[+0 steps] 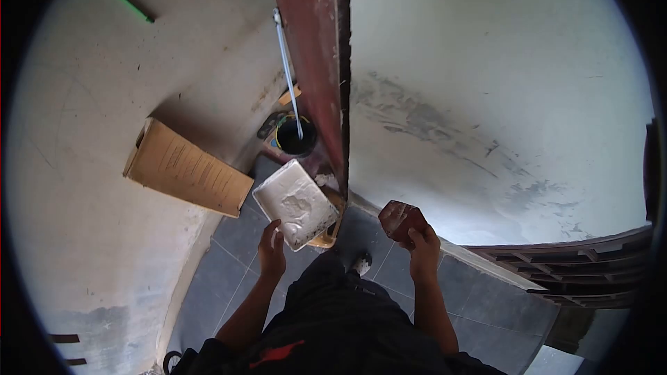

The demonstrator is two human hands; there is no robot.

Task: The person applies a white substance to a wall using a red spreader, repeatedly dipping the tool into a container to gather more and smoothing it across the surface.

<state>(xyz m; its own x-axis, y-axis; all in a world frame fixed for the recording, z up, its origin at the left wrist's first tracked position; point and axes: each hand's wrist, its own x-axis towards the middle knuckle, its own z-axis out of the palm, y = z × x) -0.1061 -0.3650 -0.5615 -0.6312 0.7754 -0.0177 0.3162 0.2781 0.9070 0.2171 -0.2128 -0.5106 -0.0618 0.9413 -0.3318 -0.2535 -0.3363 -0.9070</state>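
A shallow white tray [281, 182] with white paste-like stuff in it is tilted in front of me. My left hand [272, 248] is at its near left edge, with a digit over the rim and part of the hand hidden by the tray. To the right, my right hand [422, 242] pinches a dark red, flat, many-sided piece [401, 221] with pale smears on its face. It is held up over the floor, apart from the tray.
Behind the tray stands a dark bucket [295, 140] with a long pale pole [286, 62] in it. A cardboard box [189, 168] leans by the left wall. A dark red panel edge [313, 48] divides the walls. A yellow object [324, 239] shows under the tray, above grey floor tiles [233, 246].
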